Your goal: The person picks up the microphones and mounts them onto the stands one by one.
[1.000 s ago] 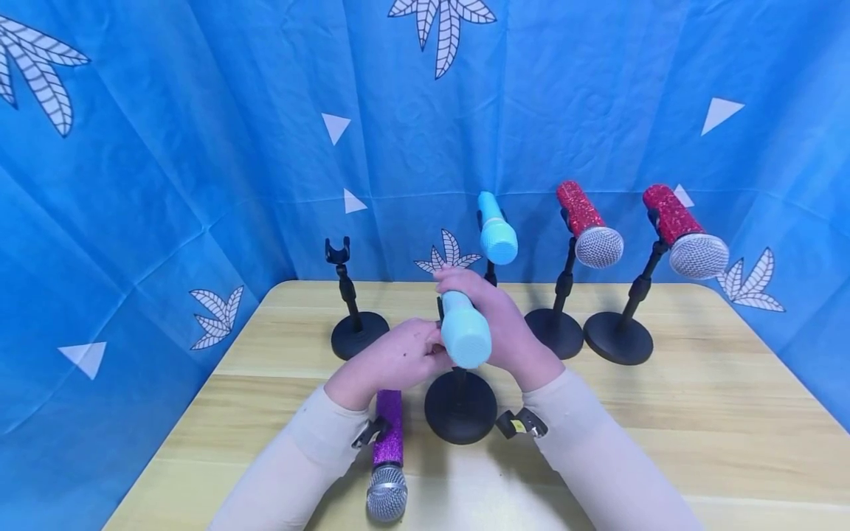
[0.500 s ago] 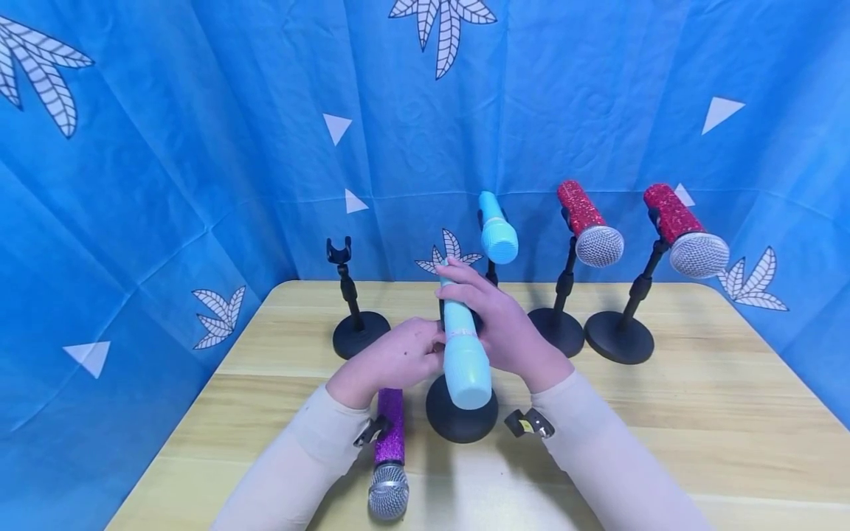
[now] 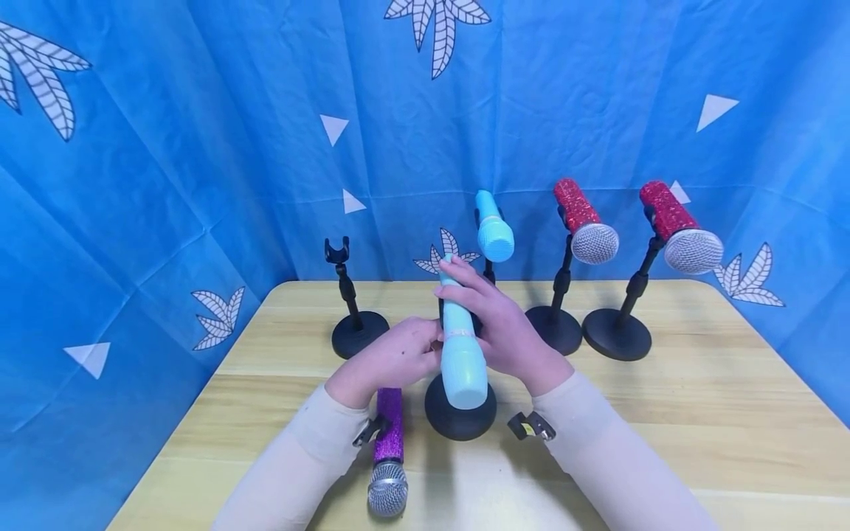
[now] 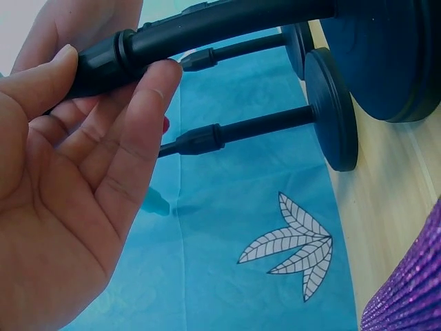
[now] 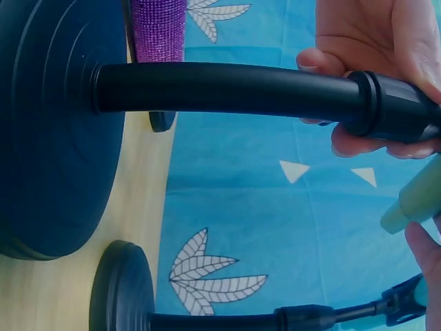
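At the table's middle, a light blue microphone sits atop a black desk stand, its head tilted down toward me. My right hand holds the microphone from the right, fingers laid over its handle. My left hand grips the stand just below the microphone; in the left wrist view its thumb and fingers close around the black collar. The clip under the microphone is mostly hidden by the hands. Beside my left wrist, a glittery purple microphone with a silver head lies on the table.
A bare-clipped black stand stands at the back left. Behind my right hand, another stand bears a light blue microphone. Two stands farther right carry red glitter microphones, one left of the other. A blue curtain surrounds the wooden table.
The light blue microphone's head has tipped downward, so more of its handle shows. My right hand's fingers have shifted along the handle; my left hand stays on the stand.
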Motion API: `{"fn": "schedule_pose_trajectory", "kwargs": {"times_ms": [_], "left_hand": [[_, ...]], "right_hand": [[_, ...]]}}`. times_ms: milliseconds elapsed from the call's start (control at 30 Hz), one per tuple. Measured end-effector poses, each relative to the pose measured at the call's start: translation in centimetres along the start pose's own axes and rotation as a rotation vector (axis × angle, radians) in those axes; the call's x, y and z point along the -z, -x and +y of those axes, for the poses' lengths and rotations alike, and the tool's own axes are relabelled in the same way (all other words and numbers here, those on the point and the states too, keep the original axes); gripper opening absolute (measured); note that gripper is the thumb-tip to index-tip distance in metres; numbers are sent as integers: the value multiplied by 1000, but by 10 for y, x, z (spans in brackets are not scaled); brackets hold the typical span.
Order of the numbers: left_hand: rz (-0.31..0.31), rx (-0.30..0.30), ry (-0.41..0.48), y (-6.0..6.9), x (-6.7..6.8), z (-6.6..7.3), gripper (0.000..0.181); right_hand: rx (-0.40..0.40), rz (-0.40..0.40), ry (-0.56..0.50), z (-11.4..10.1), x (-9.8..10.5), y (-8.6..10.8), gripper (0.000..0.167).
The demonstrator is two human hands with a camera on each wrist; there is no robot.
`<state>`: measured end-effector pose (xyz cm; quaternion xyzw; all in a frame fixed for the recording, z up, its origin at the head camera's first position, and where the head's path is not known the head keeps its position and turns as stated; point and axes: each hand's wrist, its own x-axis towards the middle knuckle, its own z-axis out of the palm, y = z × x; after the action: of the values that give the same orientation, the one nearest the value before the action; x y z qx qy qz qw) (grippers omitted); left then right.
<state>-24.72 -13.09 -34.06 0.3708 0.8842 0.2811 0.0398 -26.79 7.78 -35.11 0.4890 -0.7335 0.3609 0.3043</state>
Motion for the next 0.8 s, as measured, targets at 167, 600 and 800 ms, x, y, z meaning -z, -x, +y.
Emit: {"fn": "schedule_pose_trajectory", "kwargs": {"times_ms": [167, 600, 800], "left_hand": [[5, -10, -13, 0, 0, -1, 17], [-17, 33, -30, 0, -1, 3, 23], [-13, 59, -27, 2, 0, 2, 23]], "right_hand": [[-23, -33, 16, -4, 2, -2, 55], [-379, -297, 48, -33, 41, 16, 84], [-541, -480, 110, -30, 52, 31, 75]]}}
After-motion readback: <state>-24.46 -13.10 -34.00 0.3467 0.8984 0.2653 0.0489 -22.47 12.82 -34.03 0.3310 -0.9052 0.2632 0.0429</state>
